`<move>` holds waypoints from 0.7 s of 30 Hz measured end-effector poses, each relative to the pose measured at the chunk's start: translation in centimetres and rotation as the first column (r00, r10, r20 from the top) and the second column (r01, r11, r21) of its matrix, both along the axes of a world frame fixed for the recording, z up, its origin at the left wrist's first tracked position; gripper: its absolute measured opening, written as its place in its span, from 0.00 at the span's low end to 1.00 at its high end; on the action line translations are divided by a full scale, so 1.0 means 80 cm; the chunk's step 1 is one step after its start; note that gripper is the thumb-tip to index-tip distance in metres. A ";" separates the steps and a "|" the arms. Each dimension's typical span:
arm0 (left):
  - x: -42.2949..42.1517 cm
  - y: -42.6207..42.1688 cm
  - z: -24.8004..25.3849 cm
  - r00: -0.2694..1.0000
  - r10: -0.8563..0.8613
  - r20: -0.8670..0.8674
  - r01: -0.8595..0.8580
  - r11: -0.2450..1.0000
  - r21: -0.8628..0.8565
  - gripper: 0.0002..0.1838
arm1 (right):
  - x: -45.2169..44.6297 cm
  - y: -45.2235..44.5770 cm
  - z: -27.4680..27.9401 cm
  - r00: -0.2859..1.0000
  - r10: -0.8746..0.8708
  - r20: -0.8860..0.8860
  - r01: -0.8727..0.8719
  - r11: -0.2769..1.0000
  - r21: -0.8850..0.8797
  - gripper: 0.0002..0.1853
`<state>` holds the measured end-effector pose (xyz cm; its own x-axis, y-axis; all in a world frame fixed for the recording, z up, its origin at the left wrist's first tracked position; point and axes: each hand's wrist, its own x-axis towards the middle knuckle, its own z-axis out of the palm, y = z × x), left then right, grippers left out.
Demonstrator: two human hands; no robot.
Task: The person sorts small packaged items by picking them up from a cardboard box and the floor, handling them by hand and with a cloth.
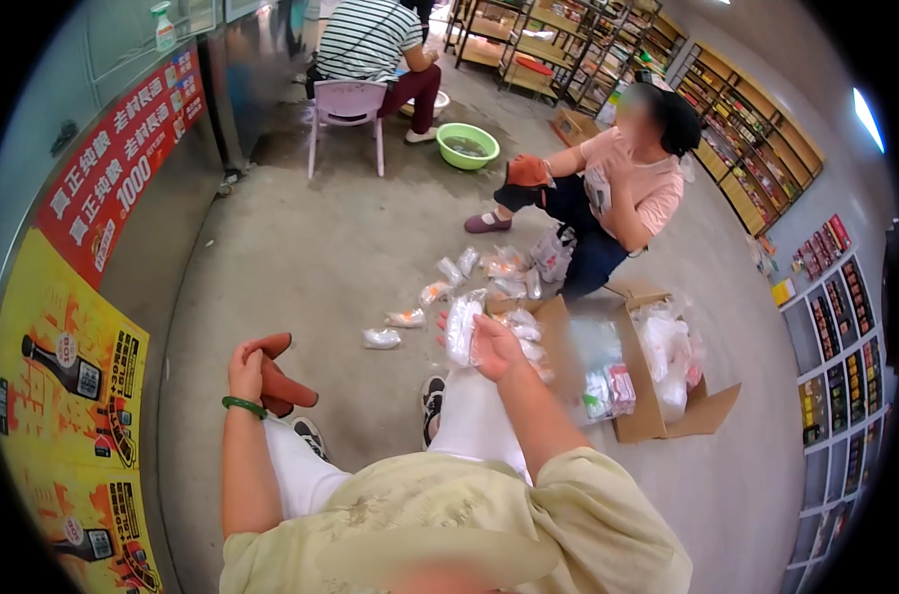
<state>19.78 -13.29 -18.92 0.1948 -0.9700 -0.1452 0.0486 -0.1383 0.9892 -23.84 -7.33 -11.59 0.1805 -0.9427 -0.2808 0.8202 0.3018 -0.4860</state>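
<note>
My right hand (496, 348) holds a clear plastic-wrapped white packet (462, 327) in front of my knees, beside an open cardboard box (556, 342) with similar packets inside. My left hand (245, 372), with a green bangle at the wrist, is closed on a reddish-brown glove (283, 384) beside my left leg. Several wrapped packets (406, 318) lie on the concrete floor beyond my right hand, some with orange marks.
A person in a pink shirt (657, 163) crouches at the right near a second open box (702, 416). Farther off are a green basin (467, 146) and a person in stripes on a pink chair (349, 104). Shelves (756, 148) line the right; a metal counter (187, 188) stands left.
</note>
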 end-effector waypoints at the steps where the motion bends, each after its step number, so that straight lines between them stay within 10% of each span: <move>1: -0.004 0.002 0.010 1.000 0.015 0.012 -0.014 1.000 -0.012 0.12 | -0.001 0.000 0.000 1.000 -0.008 0.011 0.008 1.000 0.003 0.30; 21: -0.011 0.011 0.044 0.989 0.068 -0.134 -0.058 0.995 0.079 0.13 | -0.010 -0.002 -0.012 1.000 -0.017 -0.010 0.017 1.000 0.006 0.28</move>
<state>18.93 -12.40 -15.40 0.2282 -0.9419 -0.2465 0.1933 -0.2043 0.9596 -24.66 -7.46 -12.58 0.1614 -0.9438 -0.2885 0.8206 0.2908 -0.4920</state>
